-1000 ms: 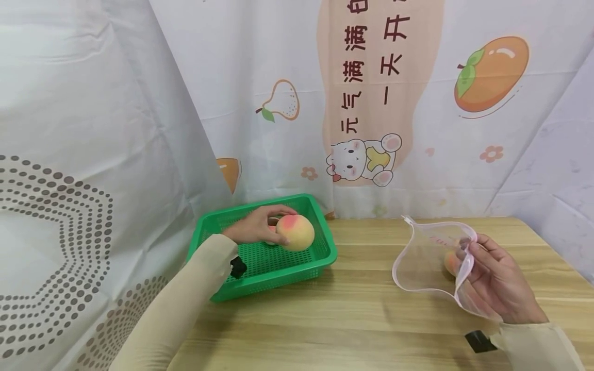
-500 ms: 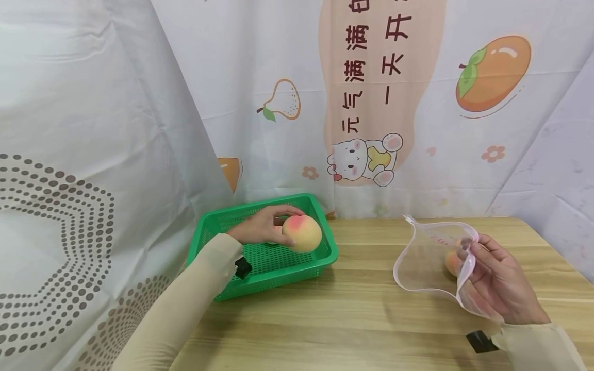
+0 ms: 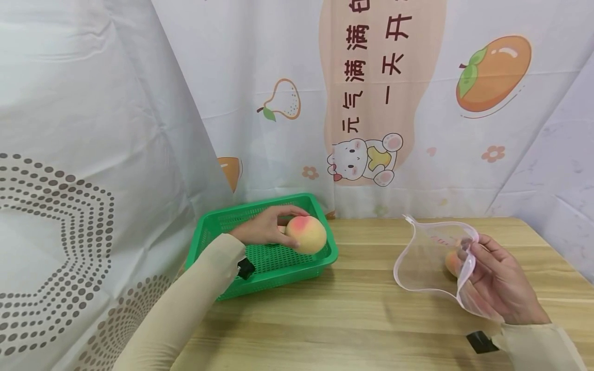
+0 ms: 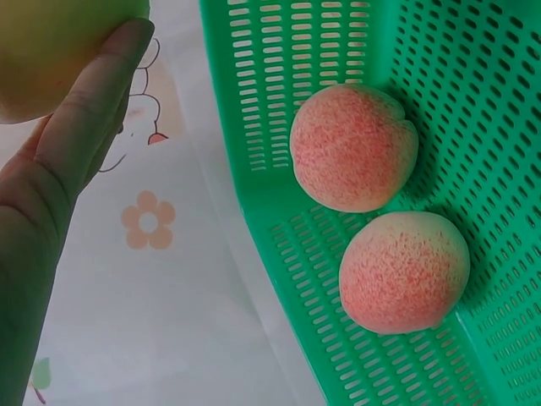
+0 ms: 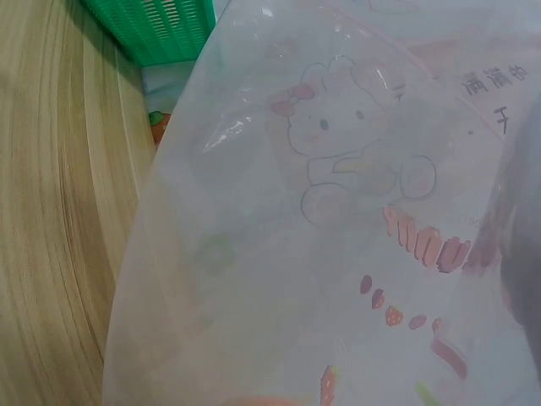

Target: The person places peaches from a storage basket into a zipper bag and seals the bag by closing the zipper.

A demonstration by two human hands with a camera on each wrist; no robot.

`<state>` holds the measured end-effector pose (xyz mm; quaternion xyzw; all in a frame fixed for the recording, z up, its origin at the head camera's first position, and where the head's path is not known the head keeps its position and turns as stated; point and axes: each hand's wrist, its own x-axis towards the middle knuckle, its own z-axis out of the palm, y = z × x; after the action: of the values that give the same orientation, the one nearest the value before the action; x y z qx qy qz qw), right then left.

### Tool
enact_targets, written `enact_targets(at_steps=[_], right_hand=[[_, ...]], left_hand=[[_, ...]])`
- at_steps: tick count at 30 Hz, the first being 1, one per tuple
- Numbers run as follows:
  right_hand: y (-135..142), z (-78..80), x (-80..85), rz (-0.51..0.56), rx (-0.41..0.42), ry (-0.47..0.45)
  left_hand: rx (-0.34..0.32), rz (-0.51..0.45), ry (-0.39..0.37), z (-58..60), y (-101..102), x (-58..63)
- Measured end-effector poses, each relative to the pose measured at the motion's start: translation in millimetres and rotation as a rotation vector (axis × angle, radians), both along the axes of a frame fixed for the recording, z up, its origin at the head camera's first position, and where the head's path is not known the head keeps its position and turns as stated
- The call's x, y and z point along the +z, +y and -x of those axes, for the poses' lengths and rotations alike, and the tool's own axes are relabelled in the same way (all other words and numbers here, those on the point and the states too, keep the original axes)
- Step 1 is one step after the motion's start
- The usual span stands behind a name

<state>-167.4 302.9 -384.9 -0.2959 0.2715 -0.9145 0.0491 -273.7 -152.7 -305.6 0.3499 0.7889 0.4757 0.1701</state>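
Observation:
My left hand [image 3: 264, 225] grips a yellow peach [image 3: 307, 235] with a pink blush, held over the right part of the green plastic basket [image 3: 278, 281]. Inside that basket the left wrist view shows two speckled pink peaches, one peach [image 4: 355, 148] near the corner and another peach [image 4: 404, 272] beside it. At the right, my right hand [image 3: 498, 278] pinches the rim of a clear zip bag [image 3: 422, 263] with a pink edge, its mouth spread wide. Through the film shows a peach [image 3: 452, 263] in the bag. In the right wrist view the bag's printed film [image 5: 254, 279] fills most of the picture.
Both the basket and the bag are on a wooden table [image 3: 352, 319]. A printed curtain [image 3: 287, 139] hangs behind the table, and a grey patterned cloth [image 3: 93, 170] hangs at the left. Bare wood lies between basket and bag.
My left hand has carried the yellow peach a short way to the right over the basket. The right hand and the bag have stayed nearly still.

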Motion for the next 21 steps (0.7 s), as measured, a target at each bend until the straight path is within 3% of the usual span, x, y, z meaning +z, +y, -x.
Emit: enact_targets(at_steps=[7,21], right_hand=[[1,-0.4,-0.6,-0.003,0.005,0.002],[0,-0.3,0.2,-0.010,0.003,-0.003]], left_hand=[[-0.040,-0.020,0.020,-2.3,7,0.9],[-0.054,-0.045,-0.018,-5.0,14,1.6]])
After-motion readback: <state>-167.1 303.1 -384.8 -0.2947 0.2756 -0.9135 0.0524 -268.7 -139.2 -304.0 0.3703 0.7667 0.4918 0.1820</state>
